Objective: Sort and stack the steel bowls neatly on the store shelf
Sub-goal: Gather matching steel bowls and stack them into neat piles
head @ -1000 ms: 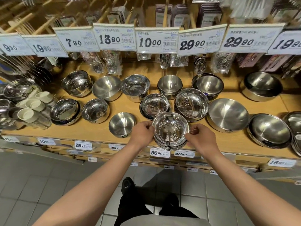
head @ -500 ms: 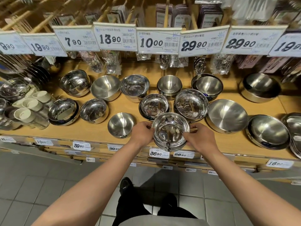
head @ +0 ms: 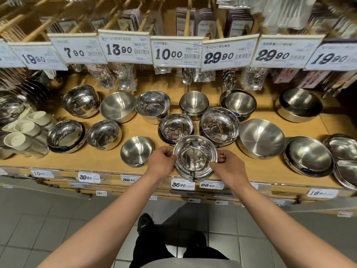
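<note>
At the front edge of the wooden shelf (head: 108, 161), a stack of shiny steel bowls (head: 195, 159), gripped at its rim from both sides: left hand (head: 161, 162) with fingers curled on the left rim, right hand (head: 229, 167) pinching the right rim. Just beside it, a small matte bowl (head: 136, 150) on the left and a mirrored bowl stack (head: 176, 127) behind. Overhead, hanging price tags (head: 176, 52).

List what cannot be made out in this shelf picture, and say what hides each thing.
Head view only:
- Number of bowls in the held stack: only rim edges show; left hand and right hand cover its sides.
- Fingers of both hands: curled behind the stack.
- Trays: cut off by the right edge.
- Small print on the price tags: blurred.
</note>
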A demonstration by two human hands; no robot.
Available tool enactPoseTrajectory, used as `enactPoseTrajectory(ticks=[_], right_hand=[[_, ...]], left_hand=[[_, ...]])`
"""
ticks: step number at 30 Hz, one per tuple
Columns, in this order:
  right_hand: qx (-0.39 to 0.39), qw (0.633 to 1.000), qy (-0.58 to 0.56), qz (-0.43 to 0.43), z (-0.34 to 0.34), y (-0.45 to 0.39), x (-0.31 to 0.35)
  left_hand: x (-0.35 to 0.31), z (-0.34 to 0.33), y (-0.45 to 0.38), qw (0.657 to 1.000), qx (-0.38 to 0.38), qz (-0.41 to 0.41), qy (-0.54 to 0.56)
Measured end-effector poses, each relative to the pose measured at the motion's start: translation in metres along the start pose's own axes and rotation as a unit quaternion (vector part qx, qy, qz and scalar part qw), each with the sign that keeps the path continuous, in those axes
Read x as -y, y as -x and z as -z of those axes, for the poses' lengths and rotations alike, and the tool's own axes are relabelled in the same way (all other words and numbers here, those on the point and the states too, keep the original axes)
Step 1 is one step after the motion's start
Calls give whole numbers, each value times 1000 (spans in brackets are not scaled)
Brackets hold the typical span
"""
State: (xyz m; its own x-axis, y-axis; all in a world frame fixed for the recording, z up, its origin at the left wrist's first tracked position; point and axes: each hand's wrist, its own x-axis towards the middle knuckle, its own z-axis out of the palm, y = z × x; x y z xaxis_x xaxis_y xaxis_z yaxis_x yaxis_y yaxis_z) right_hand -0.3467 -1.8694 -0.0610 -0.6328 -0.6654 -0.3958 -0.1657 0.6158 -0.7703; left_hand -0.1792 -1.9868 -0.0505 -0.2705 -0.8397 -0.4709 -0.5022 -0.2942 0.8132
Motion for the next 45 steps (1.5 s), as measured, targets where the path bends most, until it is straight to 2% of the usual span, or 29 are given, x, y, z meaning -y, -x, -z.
enactPoseTrajectory(ticks=[4, 9, 13, 29, 35, 42, 45], right_hand=[[4, 1000, -11, 5, 0, 1, -1], [25, 999, -31, -5, 1, 5, 0], [49, 998, -31, 4, -3, 7, 2], [44, 999, -28, 10, -8, -4, 1], [55, 996, -53, 37, -14, 4, -1], [111, 987, -112, 40, -10, 9, -3], [83, 990, -113, 14, 2, 10, -11]], left_hand=[[-1, 0, 1, 997, 43, 45, 46], [5, 1, 3, 992, 56, 32, 104], [9, 0, 1, 992, 52, 31, 113], [5, 0, -2, 988, 51, 38, 139], [11, 1, 0, 986, 50, 29, 155], [16, 9, 1, 995, 18, 23, 100], [8, 13, 11, 999, -39, -30, -12]])
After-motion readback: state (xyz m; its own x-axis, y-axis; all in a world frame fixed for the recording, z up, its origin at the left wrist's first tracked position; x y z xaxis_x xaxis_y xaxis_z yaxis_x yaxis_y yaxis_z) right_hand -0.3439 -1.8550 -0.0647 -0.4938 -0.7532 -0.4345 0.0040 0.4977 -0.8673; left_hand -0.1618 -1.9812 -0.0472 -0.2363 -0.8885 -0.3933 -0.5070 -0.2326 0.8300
